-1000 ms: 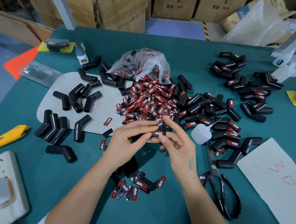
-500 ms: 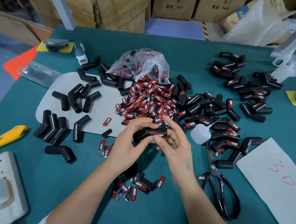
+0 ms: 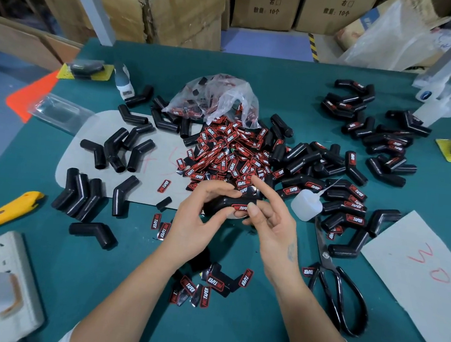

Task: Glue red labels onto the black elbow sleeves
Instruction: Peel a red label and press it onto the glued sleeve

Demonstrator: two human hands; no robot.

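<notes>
Unlabelled black elbow sleeves (image 3: 104,156) lay at left on the green table (image 3: 283,71). At centre, the left hand (image 3: 200,218) curled its fingers round a held sleeve (image 3: 224,202), lifted just above the table. The right hand (image 3: 271,225), fingers mostly extended, pressed its thumb on that sleeve's red label (image 3: 240,207). Behind lay a label heap (image 3: 228,154); right of the hands, a glue bottle (image 3: 305,204), scissors (image 3: 337,289) and labelled sleeves (image 3: 353,208).

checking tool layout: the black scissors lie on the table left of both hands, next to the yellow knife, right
Not quite. The head view shows the black scissors lying right of both hands, the left hand and the right hand, near the glue bottle. Only the yellow knife lies on the left.
</notes>
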